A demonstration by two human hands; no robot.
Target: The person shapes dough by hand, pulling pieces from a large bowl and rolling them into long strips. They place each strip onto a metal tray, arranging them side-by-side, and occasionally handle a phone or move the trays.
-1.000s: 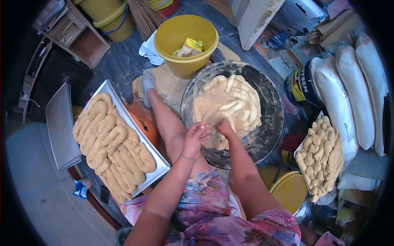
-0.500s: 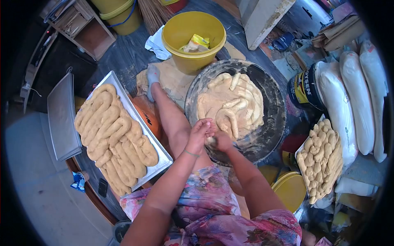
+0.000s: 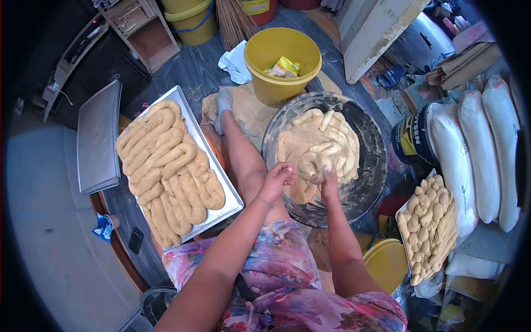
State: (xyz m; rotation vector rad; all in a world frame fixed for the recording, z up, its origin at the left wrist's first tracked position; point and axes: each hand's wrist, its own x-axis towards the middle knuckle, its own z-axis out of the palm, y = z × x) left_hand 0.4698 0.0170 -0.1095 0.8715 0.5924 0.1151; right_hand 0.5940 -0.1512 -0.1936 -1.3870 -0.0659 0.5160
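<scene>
A wide black basin (image 3: 371, 191) sits between my legs, holding thick ropes of pale dough (image 3: 345, 141) on a bed of crumbly, floury meal. My right hand (image 3: 329, 185) is down at the near side of the dough, closed on the end of a coiled rope; its fingertips are smeared by motion. Above the basin's left rim, my left hand (image 3: 278, 181) has its fingers loosely bent and apart, with nothing visible in them. To the left, a metal tray (image 3: 224, 209) carries long looped dough ropes (image 3: 160, 144).
A yellow bucket (image 3: 283, 83) with a packet inside stands behind the basin. Rightward are a small tray of dough lumps (image 3: 428, 221), a dark paint pail (image 3: 412, 138), long white bags (image 3: 478, 155) and a yellow lid (image 3: 386, 265). Stacked flat trays (image 3: 99, 138) lean at left.
My right hand has moved forward and right onto the coiled dough, away from my left hand. The left hand stays near the rim. The whole view has shifted slightly.
</scene>
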